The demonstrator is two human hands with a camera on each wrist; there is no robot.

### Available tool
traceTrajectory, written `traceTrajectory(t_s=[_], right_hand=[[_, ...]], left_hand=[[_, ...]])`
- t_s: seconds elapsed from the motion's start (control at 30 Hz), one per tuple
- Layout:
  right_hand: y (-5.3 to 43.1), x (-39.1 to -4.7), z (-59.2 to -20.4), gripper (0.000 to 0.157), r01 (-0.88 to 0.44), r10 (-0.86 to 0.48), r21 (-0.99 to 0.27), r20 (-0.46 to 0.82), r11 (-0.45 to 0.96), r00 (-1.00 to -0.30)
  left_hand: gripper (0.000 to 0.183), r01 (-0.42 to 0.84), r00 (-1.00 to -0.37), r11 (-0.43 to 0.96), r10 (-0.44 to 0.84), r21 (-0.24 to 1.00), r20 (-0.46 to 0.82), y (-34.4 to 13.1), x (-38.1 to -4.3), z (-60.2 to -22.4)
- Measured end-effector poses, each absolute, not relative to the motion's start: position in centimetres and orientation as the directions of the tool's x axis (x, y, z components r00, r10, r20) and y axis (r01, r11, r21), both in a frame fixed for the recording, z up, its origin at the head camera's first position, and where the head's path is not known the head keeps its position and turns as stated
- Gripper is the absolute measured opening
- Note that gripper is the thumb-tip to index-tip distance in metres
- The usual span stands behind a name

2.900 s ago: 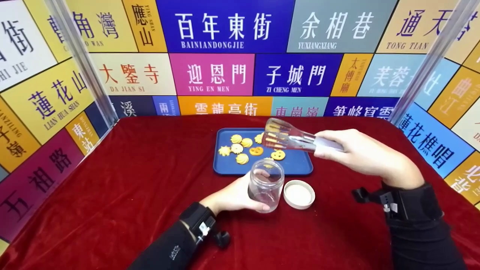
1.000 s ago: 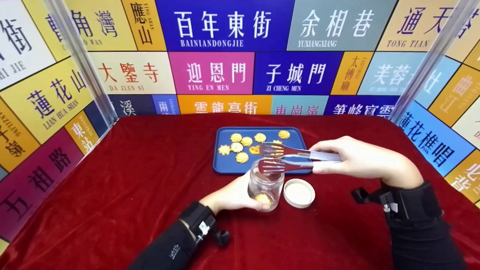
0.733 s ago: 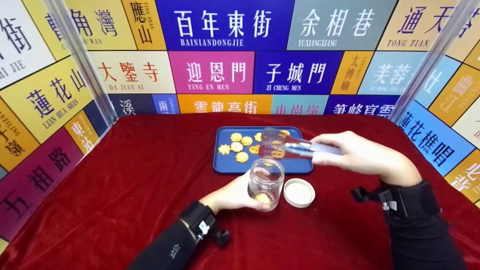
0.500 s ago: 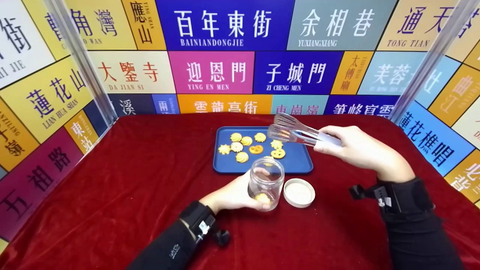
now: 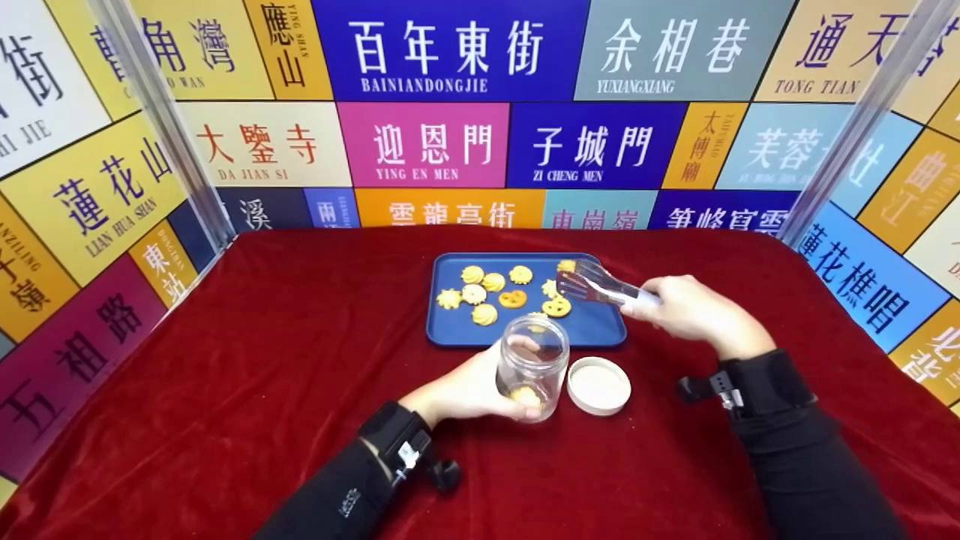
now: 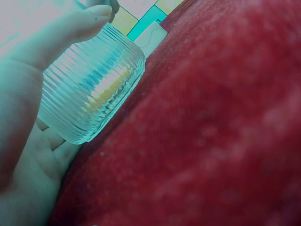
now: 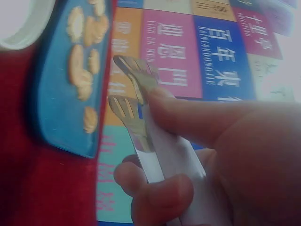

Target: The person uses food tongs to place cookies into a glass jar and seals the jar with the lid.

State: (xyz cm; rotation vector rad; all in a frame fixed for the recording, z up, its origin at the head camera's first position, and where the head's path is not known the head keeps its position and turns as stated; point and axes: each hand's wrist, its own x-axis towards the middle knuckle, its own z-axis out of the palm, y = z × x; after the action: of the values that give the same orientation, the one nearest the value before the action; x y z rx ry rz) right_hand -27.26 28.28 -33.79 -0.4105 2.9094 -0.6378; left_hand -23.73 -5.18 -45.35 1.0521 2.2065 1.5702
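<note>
My left hand (image 5: 469,391) is wrapped around a clear glass jar (image 5: 536,356), which stands uncovered on the cloth with a cookie (image 5: 525,397) at its bottom. The left wrist view shows the jar's ribbed side (image 6: 94,80), my thumb over it. With my right hand (image 5: 701,311) I grip metal tongs (image 5: 592,285) with pale handles and slotted heads. Their heads are over the right part of a blue tray (image 5: 450,335), near a swirled cookie (image 5: 566,266). In the right wrist view the two heads stand apart, with nothing visible between them.
Several cookies lie on the tray, among them a pretzel-shaped cookie (image 5: 512,299). A pale round lid (image 5: 598,386) rests right of the jar. Red cloth (image 5: 300,375) covers the table, and a wall of colourful signs (image 5: 427,146) stands behind.
A cookie has come into the jar since the first frame. The right hand moved the tongs from above the jar back over the tray's right side. The left hand and jar stay put.
</note>
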Motion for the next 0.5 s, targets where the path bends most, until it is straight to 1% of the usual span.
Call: traceTrajectory(t_s=[0.3, 0.5], right_hand=[[27.0, -27.7, -35.5, 0.042, -0.141, -0.243, -0.442, -0.182, 0.886, -0.953], [26.5, -27.7, -36.0, 0.040, -0.116, -0.222, -0.425, -0.208, 0.898, -0.953]], left_hand=[[0.082, 0.414, -0.713, 0.163, 0.670, 0.896, 0.207, -5.2, -23.7, -45.3], [0.082, 0.421, -0.708, 0.155, 0.672, 0.894, 0.217, -5.1, -23.7, -45.2]])
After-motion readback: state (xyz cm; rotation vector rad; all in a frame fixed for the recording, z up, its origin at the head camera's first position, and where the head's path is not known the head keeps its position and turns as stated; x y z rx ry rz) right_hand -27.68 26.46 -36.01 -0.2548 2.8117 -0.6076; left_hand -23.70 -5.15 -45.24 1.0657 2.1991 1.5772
